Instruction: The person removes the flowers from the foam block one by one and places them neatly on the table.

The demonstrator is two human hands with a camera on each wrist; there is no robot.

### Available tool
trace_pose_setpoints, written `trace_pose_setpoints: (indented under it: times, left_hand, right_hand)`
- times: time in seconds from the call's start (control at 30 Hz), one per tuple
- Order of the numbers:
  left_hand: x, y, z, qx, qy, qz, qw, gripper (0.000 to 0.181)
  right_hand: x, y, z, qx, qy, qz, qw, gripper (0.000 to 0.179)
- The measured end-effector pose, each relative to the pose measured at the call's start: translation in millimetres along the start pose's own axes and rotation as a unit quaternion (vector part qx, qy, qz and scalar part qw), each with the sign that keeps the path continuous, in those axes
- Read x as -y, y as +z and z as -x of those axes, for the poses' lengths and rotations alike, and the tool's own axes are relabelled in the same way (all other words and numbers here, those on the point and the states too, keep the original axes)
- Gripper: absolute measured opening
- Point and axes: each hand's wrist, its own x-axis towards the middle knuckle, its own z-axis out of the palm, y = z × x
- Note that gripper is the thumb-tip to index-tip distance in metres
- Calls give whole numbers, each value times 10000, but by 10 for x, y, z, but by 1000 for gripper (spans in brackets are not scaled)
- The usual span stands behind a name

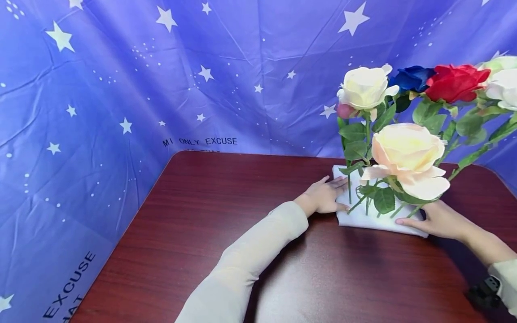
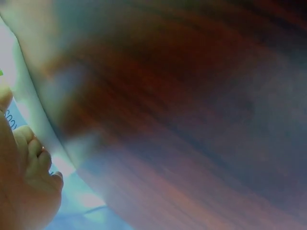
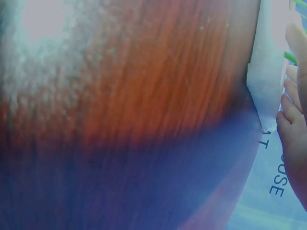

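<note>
A white foam block lies on the table with several artificial roses standing in it by their green stems. My left hand touches the block's left side, fingers stretched over its edge. At the right end, my right hand rests against the block with its thumb on top; roses partly cover its fingers in the head view. A peach rose leans toward me, in front of a white rose, a blue rose and a red rose. Both wrist views catch the hands only at the edge.
The dark red wooden table carries the block at its right part. A blue curtain with white stars hangs behind and to the left. More pale flowers reach the right edge of the head view. A black device sits on the right wrist.
</note>
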Motion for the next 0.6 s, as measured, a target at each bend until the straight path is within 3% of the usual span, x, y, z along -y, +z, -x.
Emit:
trace_pose_setpoints:
  times: [0.2, 0.4, 0.6]
  left_hand:
    - [-7, 27, 27, -88, -60, 277, 9996, 72]
    - [36, 71, 94, -388, 158, 977, 9943, 69]
    - [90, -67, 259, -431, 442, 1541, 9861, 65]
  right_hand:
    - [26, -15, 19, 28, 46, 125, 9999, 93]
    - [38, -34, 69, 10, 194, 519, 9985, 81]
    - [84, -62, 94, 25, 104, 702, 9975, 75]
